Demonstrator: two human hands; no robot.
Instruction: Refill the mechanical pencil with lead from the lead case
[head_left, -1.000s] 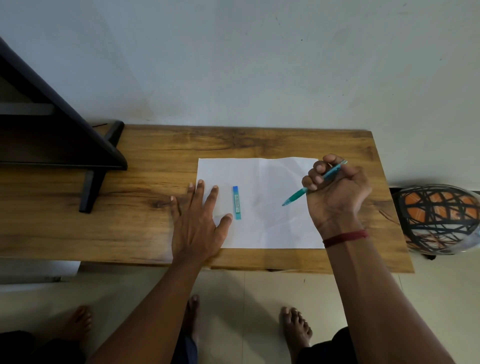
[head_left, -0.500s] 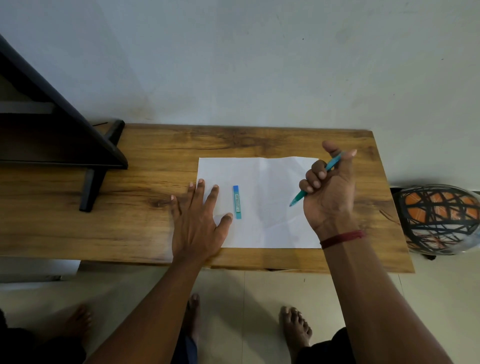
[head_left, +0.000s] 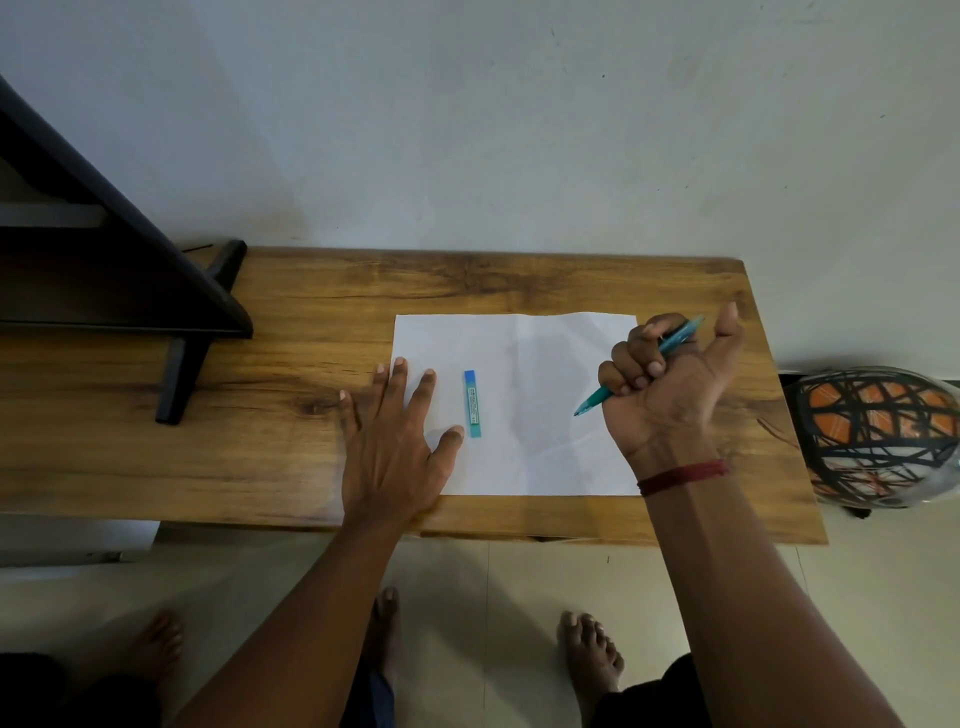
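Note:
A teal mechanical pencil is gripped in my right hand, fingers curled round its barrel, thumb lifted off the top end, tip pointing down-left over the paper. The slim blue-and-teal lead case lies flat on the white sheet of paper, its long side running front to back. My left hand rests flat on the wooden table, fingers spread, partly on the paper's left edge; its thumb tip is just left of the lead case's near end.
A dark stand with a slanted frame occupies the table's left end. To the right of the table sits a round orange and black object. A wall runs behind the table. Bare feet are on the tiled floor below.
My right hand has turned and shifted slightly, and its thumb has lifted off the pencil's top end. The left hand and lead case have stayed put.

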